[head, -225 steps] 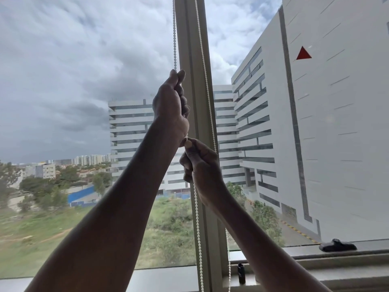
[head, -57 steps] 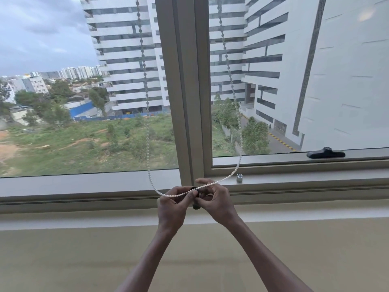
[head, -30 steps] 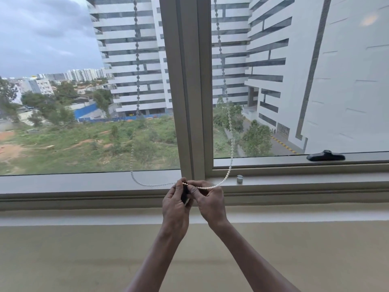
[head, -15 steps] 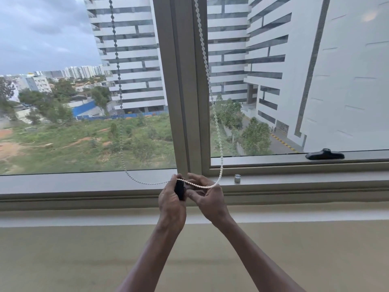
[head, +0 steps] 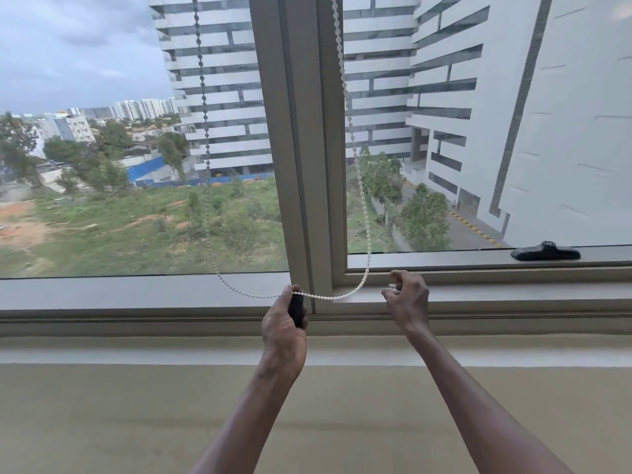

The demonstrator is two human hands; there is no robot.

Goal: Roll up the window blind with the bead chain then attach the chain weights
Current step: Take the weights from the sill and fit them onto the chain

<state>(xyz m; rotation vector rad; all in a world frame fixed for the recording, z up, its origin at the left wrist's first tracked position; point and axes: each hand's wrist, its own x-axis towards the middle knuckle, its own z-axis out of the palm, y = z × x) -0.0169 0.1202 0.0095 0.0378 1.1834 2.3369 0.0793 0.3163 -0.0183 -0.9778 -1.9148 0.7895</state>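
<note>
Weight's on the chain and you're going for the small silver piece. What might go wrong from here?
1. The right hand only pinches the small silver piece at the fingertips, over the sill; it may slip and roll away.
2. The chain loop hangs slack from the black weight, held by the left hand alone. A loosened grip may let it swing into the glass.

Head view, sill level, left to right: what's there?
Left hand gripping the black cylindrical chain weight → right hand pinching a small silver metal piece → black window handle.
</note>
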